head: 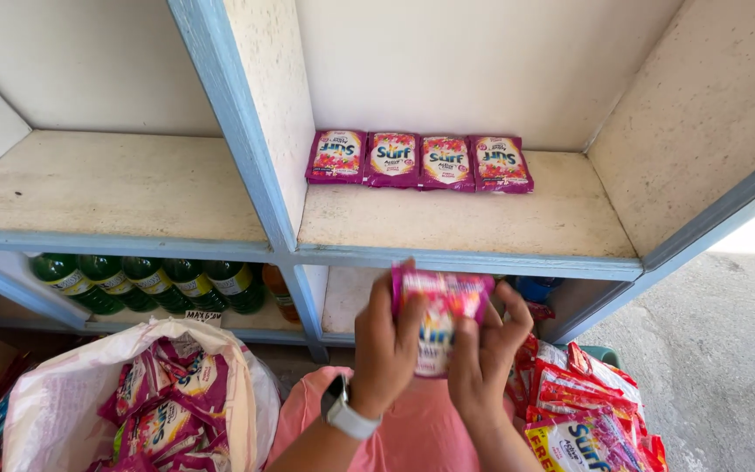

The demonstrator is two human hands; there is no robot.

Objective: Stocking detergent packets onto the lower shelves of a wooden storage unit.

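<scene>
Both my hands hold one pink sachet (441,308) of washing powder in front of the shelf's lower edge. My left hand (384,345), with a white watch at the wrist, grips its left side. My right hand (485,354) grips its right side. The sachet is blurred. Several matching pink sachets (419,161) lie in a row at the back of the right shelf compartment (465,223), flat and side by side.
A white plastic bag (63,398) at lower left holds several more pink sachets. Red and pink packets (583,411) are piled at lower right. Green bottles (146,281) stand on the lower shelf. The left upper compartment (107,183) holds nothing. A grey floor lies to the right.
</scene>
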